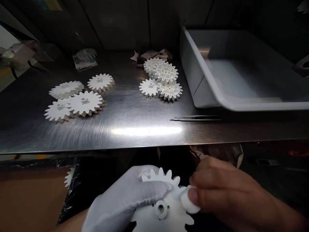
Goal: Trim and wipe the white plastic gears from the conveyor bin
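Observation:
My left hand, in a white glove, is closed on a white plastic gear below the front edge of the steel table. My bare right hand pinches a small white pad against the gear's toothed rim. The gear's face with its centre hub points up at me. Part of the gear is hidden under both hands.
A group of white gears lies at the table's left, another cluster of gears at centre back. Tweezers lie beside a large grey tray at the right. Scraps of paper sit at the back. A brown box is lower left.

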`<act>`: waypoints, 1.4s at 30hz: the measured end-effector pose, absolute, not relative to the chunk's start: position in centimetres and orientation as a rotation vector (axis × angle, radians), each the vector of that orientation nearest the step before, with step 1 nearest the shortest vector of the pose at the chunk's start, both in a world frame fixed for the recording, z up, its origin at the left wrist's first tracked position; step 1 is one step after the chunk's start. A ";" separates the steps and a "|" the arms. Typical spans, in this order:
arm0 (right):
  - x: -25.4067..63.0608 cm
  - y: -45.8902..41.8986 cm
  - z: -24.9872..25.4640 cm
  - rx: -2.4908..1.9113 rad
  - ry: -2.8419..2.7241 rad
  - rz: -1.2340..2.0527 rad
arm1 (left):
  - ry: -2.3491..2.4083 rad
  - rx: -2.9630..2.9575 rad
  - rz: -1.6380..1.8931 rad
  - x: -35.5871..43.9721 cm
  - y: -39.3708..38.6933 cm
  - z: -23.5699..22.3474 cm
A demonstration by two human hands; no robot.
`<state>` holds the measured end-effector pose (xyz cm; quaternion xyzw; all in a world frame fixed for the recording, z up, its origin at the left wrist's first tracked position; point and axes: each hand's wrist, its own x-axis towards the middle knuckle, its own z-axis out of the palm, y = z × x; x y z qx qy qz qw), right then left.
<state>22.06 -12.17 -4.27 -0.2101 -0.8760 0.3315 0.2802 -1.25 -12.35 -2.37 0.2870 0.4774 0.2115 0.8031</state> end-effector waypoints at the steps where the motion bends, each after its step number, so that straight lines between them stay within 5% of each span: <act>1: 21.6 -12.3 -3.9 -0.616 -2.400 0.869 | 0.999 0.631 0.405 -1.2 -12.3 -2.4; 5: 20.5 -13.0 -3.0 -0.896 -2.467 0.912 | 0.935 0.641 0.337 -1.0 -12.3 -2.4; 22: 23.0 -12.1 -5.6 -0.700 -2.399 0.728 | 1.003 0.602 0.428 -1.8 -12.9 -3.5; 37: 23.0 -11.6 -7.0 -0.696 -2.113 1.285 | 1.003 0.624 0.401 -1.9 -13.7 -4.0; 42: 23.7 -11.1 -6.7 -0.654 -1.990 1.200 | 0.966 0.688 0.372 -1.8 -13.4 -4.0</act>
